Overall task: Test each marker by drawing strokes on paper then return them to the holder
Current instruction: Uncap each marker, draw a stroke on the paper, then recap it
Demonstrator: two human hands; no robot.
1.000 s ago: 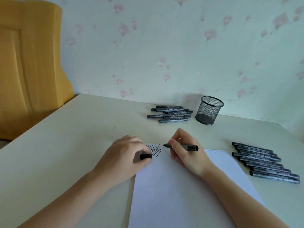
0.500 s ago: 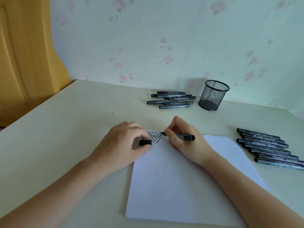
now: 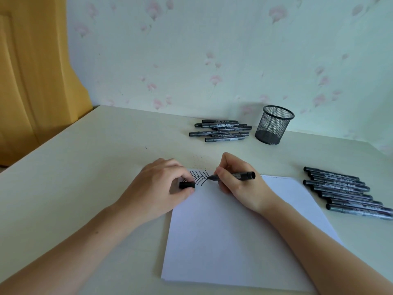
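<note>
My right hand [image 3: 238, 184] grips an uncapped black marker [image 3: 244, 175], tip pointing left and touching the top left of the white paper [image 3: 234, 231]. Black slanted strokes [image 3: 198, 177] are drawn there. My left hand [image 3: 159, 186] rests on the paper's left edge and pinches the black marker cap [image 3: 187, 185]. A black mesh holder [image 3: 274, 124] stands at the back by the wall and looks empty. Several black markers [image 3: 221, 130] lie left of the holder. Another row of several markers [image 3: 346, 192] lies to the right of the paper.
The cream table [image 3: 85, 177] meets a flowered wall at the back. A yellow wooden panel [image 3: 32, 81] stands beyond the table's left edge. The paper is a thin stack near the front edge.
The view has shifted downward, so everything sits lower than a second ago. The marker tip has dropped from above the strokes to the paper beside them. My left hand stays with the cap.
</note>
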